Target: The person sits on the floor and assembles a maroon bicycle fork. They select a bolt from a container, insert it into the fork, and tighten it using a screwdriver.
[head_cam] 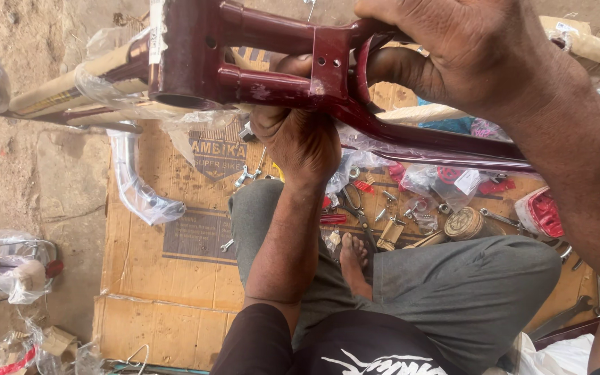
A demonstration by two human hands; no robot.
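**Both hands on maroon bike frame, held over cardboard work mat**

Maroon bicycle frame sits across the top of the view, raised above the person's lap. Parts of its tubes are wrapped in clear plastic and tan paper.

Right hand: fingers curled closed around the frame's stay tubes near the bridge plate, firm grip from above.

Left hand: comes up from below, fingers folded shut against the underside of the frame junction. Fingertips are hidden behind the metal, so can't tell whether they pinch a small part there.

The person sits cross-legged in grey trousers, one bare foot showing between the knees.

Below the frame: flattened cardboard sheet on a dirt floor. A chrome mudguard in plastic wrap lies on its left part. Near the foot: scattered bolts and brackets, red reflectors in bags, a round brass-coloured bell, a spanner.
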